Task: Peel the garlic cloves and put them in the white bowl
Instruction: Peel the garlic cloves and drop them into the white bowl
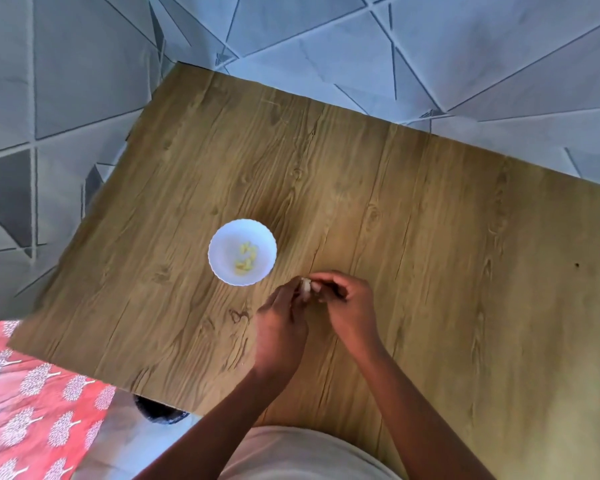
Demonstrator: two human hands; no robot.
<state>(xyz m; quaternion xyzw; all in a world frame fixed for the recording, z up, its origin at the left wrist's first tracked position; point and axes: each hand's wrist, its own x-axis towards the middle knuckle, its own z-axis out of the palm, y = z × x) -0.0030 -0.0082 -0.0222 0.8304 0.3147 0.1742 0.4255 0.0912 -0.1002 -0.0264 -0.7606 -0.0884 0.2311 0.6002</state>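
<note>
At about nine o'clock from our hands we see the white bowl [242, 251] on the wooden table [413, 220], with a few peeled yellowish cloves [246, 258] lying in it. Just at four o'clock from the bowl, our left hand [280, 329] and right hand [347, 306] meet fingertip to fingertip. Each grip is pinched on one garlic clove [306, 285], held between them just above the table.

No text, label, brand, number or sign can be read anywhere in the view.
</note>
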